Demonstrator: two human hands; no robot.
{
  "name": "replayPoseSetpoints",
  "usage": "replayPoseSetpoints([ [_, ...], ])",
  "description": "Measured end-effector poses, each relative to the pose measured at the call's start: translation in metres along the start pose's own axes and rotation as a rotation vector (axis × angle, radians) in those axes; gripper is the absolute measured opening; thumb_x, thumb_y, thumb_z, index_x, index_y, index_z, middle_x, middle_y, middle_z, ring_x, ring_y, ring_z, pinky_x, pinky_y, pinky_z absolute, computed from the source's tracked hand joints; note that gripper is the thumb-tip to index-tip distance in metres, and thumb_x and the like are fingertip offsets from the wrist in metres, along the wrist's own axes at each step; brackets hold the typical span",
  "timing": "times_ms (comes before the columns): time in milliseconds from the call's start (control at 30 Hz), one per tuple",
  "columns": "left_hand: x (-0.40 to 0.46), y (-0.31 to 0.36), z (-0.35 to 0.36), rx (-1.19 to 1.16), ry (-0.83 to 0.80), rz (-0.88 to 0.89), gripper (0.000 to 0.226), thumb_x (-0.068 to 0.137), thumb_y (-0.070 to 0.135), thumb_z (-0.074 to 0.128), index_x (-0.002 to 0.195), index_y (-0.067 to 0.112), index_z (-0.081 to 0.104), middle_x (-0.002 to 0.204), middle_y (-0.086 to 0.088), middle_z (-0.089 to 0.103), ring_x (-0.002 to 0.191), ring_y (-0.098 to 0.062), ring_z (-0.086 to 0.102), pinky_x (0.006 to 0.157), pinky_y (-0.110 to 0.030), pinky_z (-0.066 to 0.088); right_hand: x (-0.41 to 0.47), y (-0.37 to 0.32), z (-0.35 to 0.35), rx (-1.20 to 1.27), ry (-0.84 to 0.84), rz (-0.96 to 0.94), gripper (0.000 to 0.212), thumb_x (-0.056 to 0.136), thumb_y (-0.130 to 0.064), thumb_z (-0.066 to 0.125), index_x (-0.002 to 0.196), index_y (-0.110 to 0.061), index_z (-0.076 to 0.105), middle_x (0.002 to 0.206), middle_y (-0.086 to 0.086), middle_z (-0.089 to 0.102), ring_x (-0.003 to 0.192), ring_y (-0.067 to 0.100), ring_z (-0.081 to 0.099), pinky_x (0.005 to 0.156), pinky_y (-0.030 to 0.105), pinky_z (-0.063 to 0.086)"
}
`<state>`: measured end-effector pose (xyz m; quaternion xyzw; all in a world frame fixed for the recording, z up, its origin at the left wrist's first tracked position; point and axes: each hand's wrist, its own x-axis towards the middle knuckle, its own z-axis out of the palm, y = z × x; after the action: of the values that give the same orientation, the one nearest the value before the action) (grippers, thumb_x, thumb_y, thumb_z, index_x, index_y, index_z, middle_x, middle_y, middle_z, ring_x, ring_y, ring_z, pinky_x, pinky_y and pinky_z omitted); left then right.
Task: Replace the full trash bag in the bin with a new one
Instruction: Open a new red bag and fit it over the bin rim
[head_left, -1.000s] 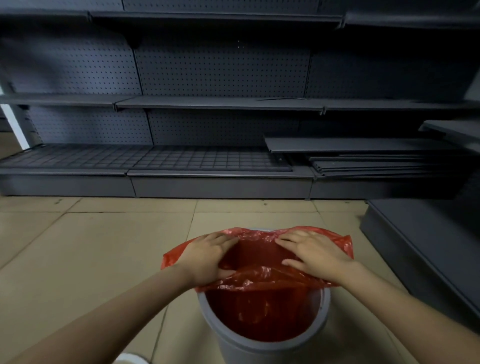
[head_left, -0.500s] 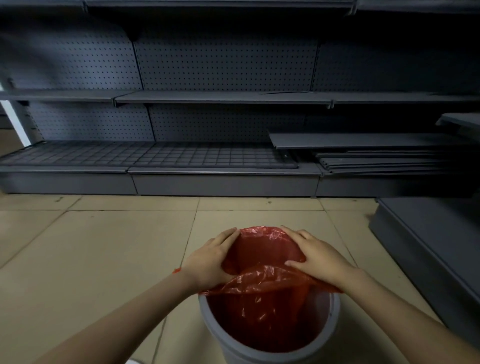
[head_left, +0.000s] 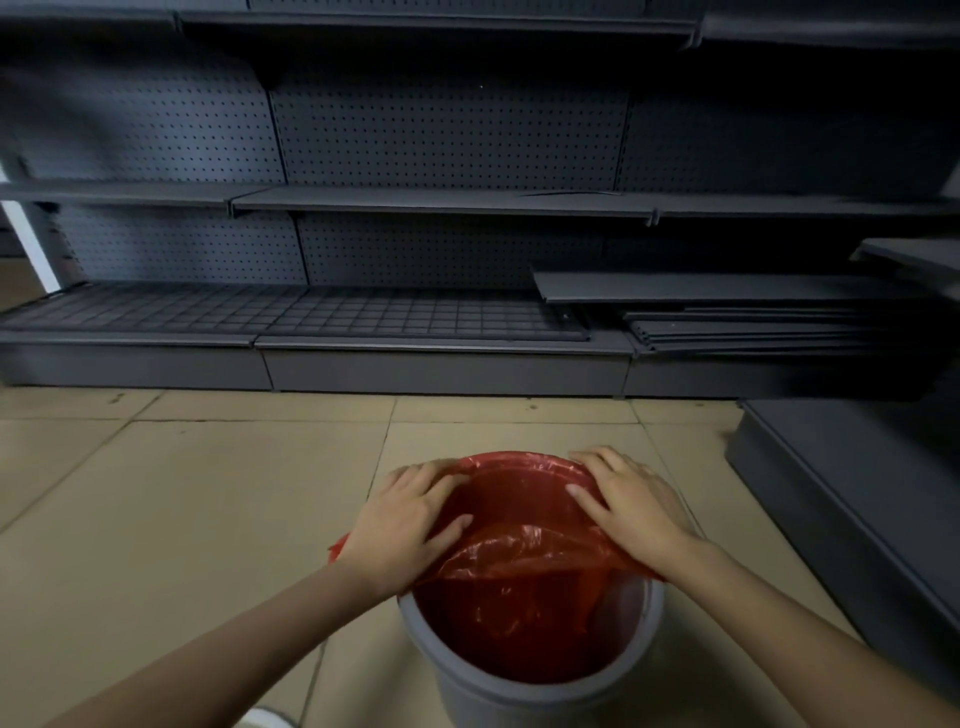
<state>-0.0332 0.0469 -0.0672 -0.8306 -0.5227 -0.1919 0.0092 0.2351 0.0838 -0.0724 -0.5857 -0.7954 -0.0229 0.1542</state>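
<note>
A round grey bin (head_left: 457, 680) stands on the tiled floor right below me. A red plastic trash bag (head_left: 524, 608) hangs inside it. The bag's far edge is folded over the bin's far rim; its near edge lies loose across the opening, and the near rim is bare. My left hand (head_left: 400, 525) presses the bag's edge onto the left rim, thumb inside the bin. My right hand (head_left: 631, 501) holds the bag's edge over the right rim, fingers spread along it.
Dark grey pegboard shelving (head_left: 441, 208) runs along the back, with a wire-grid bottom shelf (head_left: 311, 312) and loose shelf boards (head_left: 737, 317) stacked at the right. A low grey base (head_left: 852, 499) sits close on the right. A small white object (head_left: 265, 719) shows at the bottom edge.
The bag's far edge has been pulled down over the bin's far rim. Both hands slid outward and down along the rim sides, and the loose overhang at the left has shrunk.
</note>
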Motion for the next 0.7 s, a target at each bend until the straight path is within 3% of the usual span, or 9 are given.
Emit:
replayPoseSetpoints([
  [133, -0.016, 0.007, -0.013, -0.071, -0.067, 0.075, 0.067, 0.082, 0.071, 0.014, 0.117, 0.033, 0.056, 0.129, 0.015, 0.051, 0.122, -0.004, 0.043, 0.107, -0.025, 0.028, -0.013, -0.015, -0.023, 0.025, 0.023, -0.205, 0.067, 0.086, -0.067, 0.012, 0.124, -0.029, 0.052, 0.128, -0.011, 0.054, 0.118, 0.010, 0.050, 0.098, 0.025, 0.031],
  [200, -0.022, 0.010, -0.017, -0.089, -0.086, 0.100, 0.065, 0.081, 0.073, 0.020, 0.112, 0.033, 0.060, 0.125, 0.016, 0.055, 0.119, -0.001, 0.045, 0.103, -0.021, 0.028, -0.023, -0.018, -0.032, 0.028, -0.019, -0.306, 0.074, 0.083, -0.072, 0.004, 0.120, -0.033, 0.055, 0.123, -0.015, 0.057, 0.116, 0.005, 0.051, 0.096, 0.022, 0.028],
  [300, -0.034, 0.014, -0.020, -0.073, -0.120, 0.150, 0.051, 0.080, 0.068, 0.040, 0.109, 0.031, 0.062, 0.119, 0.015, 0.059, 0.114, -0.003, 0.050, 0.099, -0.023, 0.035, -0.041, -0.014, -0.043, 0.008, -0.123, -0.399, 0.060, 0.083, -0.071, 0.021, 0.118, -0.037, 0.055, 0.117, -0.018, 0.059, 0.111, 0.000, 0.051, 0.094, 0.019, 0.029],
  [367, -0.041, 0.015, -0.019, -0.052, -0.133, 0.191, 0.036, 0.082, 0.054, 0.042, 0.101, 0.032, 0.062, 0.113, 0.014, 0.062, 0.108, -0.008, 0.055, 0.095, -0.027, 0.040, -0.054, -0.008, -0.043, -0.069, -0.085, -0.472, 0.040, 0.085, -0.063, 0.036, 0.108, -0.038, 0.058, 0.105, -0.020, 0.064, 0.099, -0.001, 0.057, 0.089, 0.018, 0.037],
  [433, -0.046, 0.016, -0.020, -0.081, -0.127, 0.213, 0.023, 0.082, 0.041, 0.043, 0.093, 0.033, 0.062, 0.107, 0.015, 0.064, 0.101, -0.009, 0.058, 0.090, -0.021, 0.036, -0.066, -0.001, -0.044, -0.115, -0.067, -0.490, 0.023, 0.085, -0.051, 0.041, 0.095, -0.039, 0.059, 0.091, -0.022, 0.065, 0.086, -0.003, 0.060, 0.080, 0.016, 0.043],
  [533, -0.053, 0.018, -0.022, -0.174, -0.139, 0.264, 0.014, 0.083, 0.035, 0.051, 0.091, 0.034, 0.062, 0.106, 0.017, 0.064, 0.102, -0.002, 0.054, 0.093, -0.015, 0.029, -0.080, 0.003, -0.052, -0.055, -0.100, -0.480, 0.020, 0.085, -0.047, 0.041, 0.086, -0.038, 0.058, 0.083, -0.022, 0.064, 0.078, -0.006, 0.059, 0.074, 0.014, 0.044],
  [700, -0.073, 0.030, -0.030, -0.284, -0.187, 0.350, 0.008, 0.083, 0.033, 0.061, 0.090, 0.034, 0.064, 0.108, 0.019, 0.060, 0.104, 0.010, 0.047, 0.097, -0.015, 0.031, -0.097, 0.005, -0.063, 0.114, -0.201, -0.471, 0.019, 0.087, -0.047, 0.044, 0.090, -0.035, 0.059, 0.087, -0.026, 0.056, 0.087, -0.014, 0.046, 0.080, 0.005, 0.031],
])
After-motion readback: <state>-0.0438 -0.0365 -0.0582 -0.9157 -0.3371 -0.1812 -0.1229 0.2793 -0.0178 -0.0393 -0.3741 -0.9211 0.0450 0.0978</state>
